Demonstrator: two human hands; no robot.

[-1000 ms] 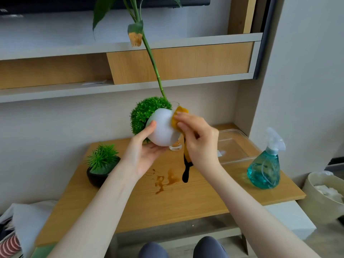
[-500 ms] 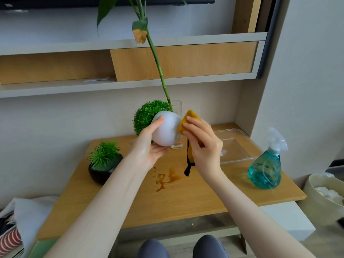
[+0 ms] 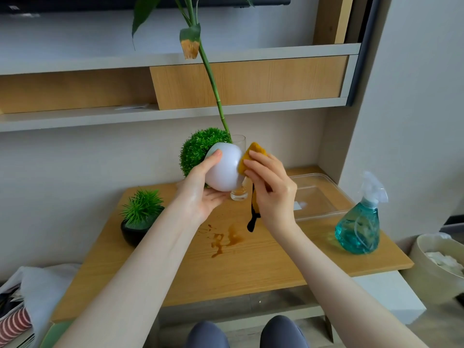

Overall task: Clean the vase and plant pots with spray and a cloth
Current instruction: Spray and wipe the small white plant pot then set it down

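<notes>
White pot (image 3: 224,170) held aloft | spray bottle (image 3: 359,229) right | black pot (image 3: 135,232) left

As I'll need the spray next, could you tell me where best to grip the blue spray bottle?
Probably the narrow neck just under the white trigger head of the spray bottle, coming from its left: it stands upright and its body bulges wide below.

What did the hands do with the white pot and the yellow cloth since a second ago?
The right hand slid the yellow cloth from the front of the white pot round to its right side. The left hand kept holding the pot tilted in the air. The black pot and spray bottle stayed put.
</notes>
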